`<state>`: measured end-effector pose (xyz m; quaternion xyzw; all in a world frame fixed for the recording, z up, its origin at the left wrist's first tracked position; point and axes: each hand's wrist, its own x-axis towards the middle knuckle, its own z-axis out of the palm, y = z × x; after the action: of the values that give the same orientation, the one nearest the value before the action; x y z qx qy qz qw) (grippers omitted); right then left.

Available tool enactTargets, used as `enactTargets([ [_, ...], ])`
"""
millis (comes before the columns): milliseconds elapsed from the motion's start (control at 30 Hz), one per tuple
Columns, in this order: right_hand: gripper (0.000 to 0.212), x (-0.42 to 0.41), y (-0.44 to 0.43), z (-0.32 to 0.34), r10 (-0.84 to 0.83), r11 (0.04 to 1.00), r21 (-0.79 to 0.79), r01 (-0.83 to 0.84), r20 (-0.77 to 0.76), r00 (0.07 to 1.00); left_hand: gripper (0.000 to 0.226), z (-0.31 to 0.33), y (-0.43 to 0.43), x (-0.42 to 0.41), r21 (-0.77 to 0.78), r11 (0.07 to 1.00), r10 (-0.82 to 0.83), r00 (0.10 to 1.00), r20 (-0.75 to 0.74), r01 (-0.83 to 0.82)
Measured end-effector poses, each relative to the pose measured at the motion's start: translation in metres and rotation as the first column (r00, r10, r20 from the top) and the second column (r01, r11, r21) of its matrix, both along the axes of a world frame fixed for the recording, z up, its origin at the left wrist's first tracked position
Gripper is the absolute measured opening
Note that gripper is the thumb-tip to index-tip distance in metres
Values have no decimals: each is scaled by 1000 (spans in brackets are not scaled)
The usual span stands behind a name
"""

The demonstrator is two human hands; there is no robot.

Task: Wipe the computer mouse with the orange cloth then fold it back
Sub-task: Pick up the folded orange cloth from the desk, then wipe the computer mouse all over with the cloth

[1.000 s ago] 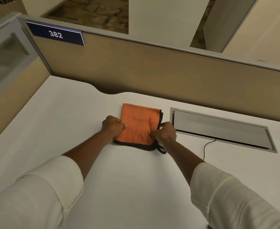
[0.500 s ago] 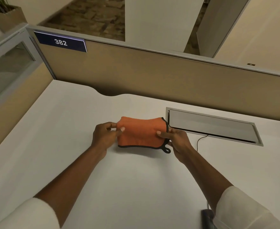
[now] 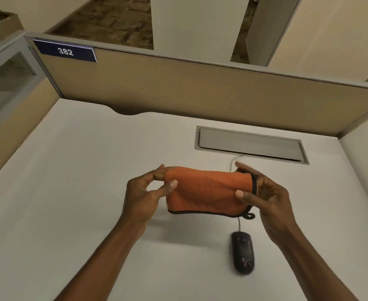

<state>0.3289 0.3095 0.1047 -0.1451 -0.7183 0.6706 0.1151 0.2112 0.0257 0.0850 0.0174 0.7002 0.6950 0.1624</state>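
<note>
Both hands, left (image 3: pixel 142 193) and right (image 3: pixel 265 195), grip the orange cloth (image 3: pixel 207 192) above the desk (image 3: pixel 70 181); mouse (image 3: pixel 243 252) below-right

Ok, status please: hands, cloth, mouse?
Left hand and right hand holding folded orange cloth above desk. Wired mouse untouched. Nothing in the way.

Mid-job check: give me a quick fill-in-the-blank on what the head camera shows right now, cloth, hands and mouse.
1. The orange cloth is held by ____ hands, the left hand and the right hand.
2. The computer mouse lies on the ____ desk.
3. The cloth's edge trim is ____.
4. The blue sign reads ____.

Missing words: both; white; black; 382
</note>
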Motion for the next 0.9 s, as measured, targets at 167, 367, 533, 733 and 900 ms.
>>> enactTargets([
  [167,28,76,27,1,-190,982,3,190,39,981,12,4,41,70,-43,999,23,996,81,-19],
  [367,73,151,61,-20,-161,985,-60,165,60,985,19,1,83,152,-83,994,-56,988,143,69],
  [533,73,188,62,-43,-236,949,-202,243,60,970,28,-2,111,217,-108,992,-48,987,151,65],
  [733,92,208,42,-64,-474,820,-290,493,138,870,28,-19,134,276,-168,984,97,975,198,-64],
  [900,98,212,25,-72,-447,876,-142,461,118,887,32,-32,146,305,-238,957,225,941,253,-165],
])
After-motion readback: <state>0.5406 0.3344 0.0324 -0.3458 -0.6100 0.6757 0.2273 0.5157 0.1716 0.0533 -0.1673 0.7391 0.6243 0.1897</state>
